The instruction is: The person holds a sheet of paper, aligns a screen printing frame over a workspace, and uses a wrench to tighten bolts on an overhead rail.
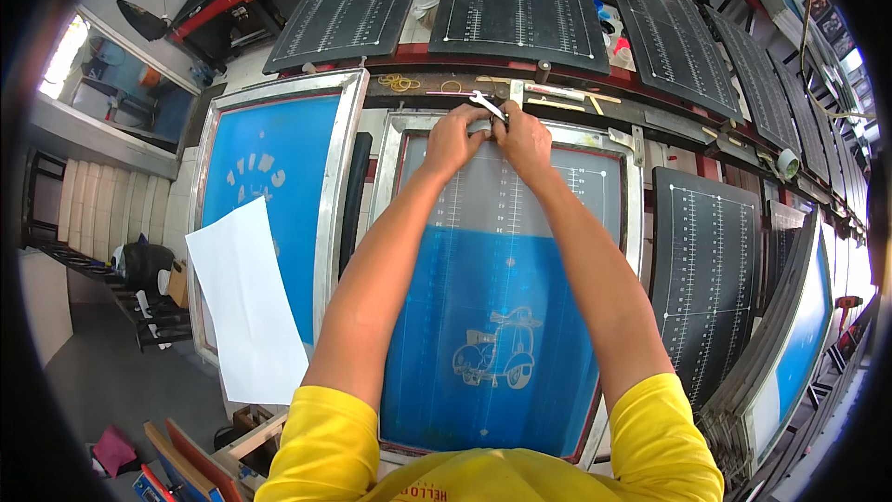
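A silk-screen frame (635, 260) with a metal rim lies before me. Its mesh is blue in the lower part, with a scooter picture (494, 353). Both of my arms reach across it to the far edge. There my left hand (454, 141) is closed, fingertips pinched by the clamp area; what they grip is hidden. My right hand (525, 141) is closed beside it, fingers around the lower end of a silver open-end wrench (487, 105). The wrench slants between the hands, its jaw up and to the left.
To the left stands a second blue screen (307, 153) with a white paper sheet (246, 307) over it. Black ruled boards (525, 9) line the far side; another board (706, 260) is at right, near stacked screens (790, 344). Yellow rubber bands (398, 83) lie on the rail.
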Tool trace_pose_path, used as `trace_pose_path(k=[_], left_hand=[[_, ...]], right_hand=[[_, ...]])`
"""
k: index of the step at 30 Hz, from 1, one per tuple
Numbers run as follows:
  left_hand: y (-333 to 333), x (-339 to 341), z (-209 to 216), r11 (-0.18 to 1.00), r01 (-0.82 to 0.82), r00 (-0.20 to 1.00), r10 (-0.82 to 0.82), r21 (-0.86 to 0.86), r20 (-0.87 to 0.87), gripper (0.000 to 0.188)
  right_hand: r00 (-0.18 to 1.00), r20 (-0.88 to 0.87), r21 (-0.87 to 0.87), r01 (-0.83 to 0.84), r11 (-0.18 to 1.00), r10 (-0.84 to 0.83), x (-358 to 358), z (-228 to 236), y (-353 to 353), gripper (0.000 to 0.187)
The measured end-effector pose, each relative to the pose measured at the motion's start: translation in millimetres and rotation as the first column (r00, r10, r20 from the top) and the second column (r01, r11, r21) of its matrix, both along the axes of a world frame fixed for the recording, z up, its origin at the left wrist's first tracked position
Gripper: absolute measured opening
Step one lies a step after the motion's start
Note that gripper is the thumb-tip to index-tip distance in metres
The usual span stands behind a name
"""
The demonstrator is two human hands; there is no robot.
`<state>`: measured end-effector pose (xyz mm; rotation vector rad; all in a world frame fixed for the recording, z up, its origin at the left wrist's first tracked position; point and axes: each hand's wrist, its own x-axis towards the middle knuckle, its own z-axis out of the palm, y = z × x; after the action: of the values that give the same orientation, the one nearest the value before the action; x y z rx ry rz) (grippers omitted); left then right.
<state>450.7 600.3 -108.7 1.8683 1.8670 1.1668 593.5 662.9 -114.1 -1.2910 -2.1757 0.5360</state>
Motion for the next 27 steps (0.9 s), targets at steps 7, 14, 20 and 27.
trace_pose_path(k=[7, 14, 20, 27], left_hand=[[-1.7, -0.6, -0.7, 1.0, 0.009, 1.0, -0.01, -0.008, -0.004, 0.037], [-3.3, 1.4, 1.8, 0.999, 0.017, 1.0, -0.018, -0.037, -0.019, 0.037], [-1.1, 2.9, 3.2, 0.999, 0.024, 0.996, -0.028, -0.047, -0.081, 0.037], [-5.5, 2.9, 7.2, 0.995, -0.003, 0.998, -0.002, -0.099, -0.058, 0.039]], right_hand=[[0.994, -0.093, -0.153, 0.034, 0.988, -0.049, 3.9, 15.3, -2.9, 0.032], [0.998, 0.023, -0.221, 0.069, 0.973, -0.066, 60.0, 25.1, -10.0, 0.025], [0.995, 0.092, -0.155, -0.011, 0.988, 0.025, 68.7, 28.8, -7.5, 0.023], [0.982, 0.161, -0.135, -0.076, 0.988, 0.097, 56.4, 46.3, 1.0, 0.024]])
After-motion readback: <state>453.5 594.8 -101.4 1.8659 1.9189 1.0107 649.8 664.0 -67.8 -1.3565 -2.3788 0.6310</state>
